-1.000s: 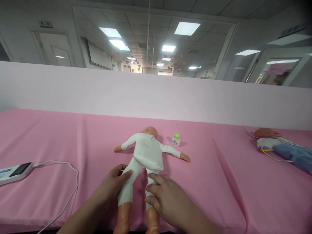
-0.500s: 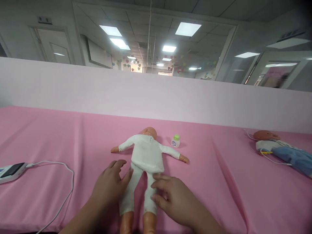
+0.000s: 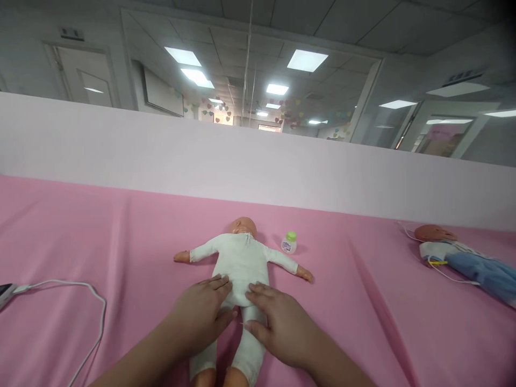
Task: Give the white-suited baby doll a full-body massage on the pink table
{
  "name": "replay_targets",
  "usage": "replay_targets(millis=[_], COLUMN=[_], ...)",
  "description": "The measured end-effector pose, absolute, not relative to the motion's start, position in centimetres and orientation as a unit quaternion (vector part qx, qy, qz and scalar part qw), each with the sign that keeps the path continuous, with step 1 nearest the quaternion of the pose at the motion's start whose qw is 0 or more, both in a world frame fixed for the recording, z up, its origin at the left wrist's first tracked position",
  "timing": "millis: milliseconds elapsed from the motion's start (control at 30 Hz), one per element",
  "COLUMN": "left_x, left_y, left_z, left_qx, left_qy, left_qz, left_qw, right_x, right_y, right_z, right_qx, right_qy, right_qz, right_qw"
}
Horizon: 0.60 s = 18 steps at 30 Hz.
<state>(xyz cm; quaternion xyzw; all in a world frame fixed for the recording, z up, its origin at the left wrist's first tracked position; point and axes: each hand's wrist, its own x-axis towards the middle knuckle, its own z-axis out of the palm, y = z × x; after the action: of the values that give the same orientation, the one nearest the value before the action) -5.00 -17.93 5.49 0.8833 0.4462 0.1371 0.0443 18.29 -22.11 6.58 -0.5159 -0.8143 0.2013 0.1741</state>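
Note:
A baby doll (image 3: 242, 263) with a white cloth body lies on the pink sheet, its head toward the wall and its arms spread wide. My left hand (image 3: 205, 309) rests over the doll's hip at the left, fingers stretched onto the lower belly. On the other side my right hand (image 3: 278, 320) lies with its fingers extended on the lower belly and its thumb over the upper leg. Neither hand is closed around anything. Beside the doll's head and right-hand arm stands a small clear bottle (image 3: 289, 243) with a green cap.
A second doll (image 3: 479, 269) in blue and white clothing, with thin tubing, lies at the far right. At the left edge is a white device (image 3: 6, 294) with a white cable (image 3: 102, 312). A low white wall (image 3: 201, 161) and glass run behind the pink sheet (image 3: 338, 301).
Both hands have moved up the doll from its thighs to its lower belly, fingers now lying flatter. The doll's legs have shifted slightly. The view has turned a little to the right.

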Motion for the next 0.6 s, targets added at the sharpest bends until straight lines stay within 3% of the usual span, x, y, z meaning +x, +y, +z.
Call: replay_targets(millis=[167,600], left_x=[-3.9,-3.9], left_y=[-16.2,-14.6], left_z=[8.1,4.3], left_qx=[0.894,0.908], left_qy=[0.421,0.4], left_qz=[0.148,0.125], left_qw=[0.027,0.026], right_x=[18.2,18.0], right_y=[-19.6,-17.3], right_z=[8.6,4.3], right_qx=[-0.477,-0.435], right_qy=[-0.841,-0.859], right_qz=[0.17,0.176], right_qw=[0.193,0.208])
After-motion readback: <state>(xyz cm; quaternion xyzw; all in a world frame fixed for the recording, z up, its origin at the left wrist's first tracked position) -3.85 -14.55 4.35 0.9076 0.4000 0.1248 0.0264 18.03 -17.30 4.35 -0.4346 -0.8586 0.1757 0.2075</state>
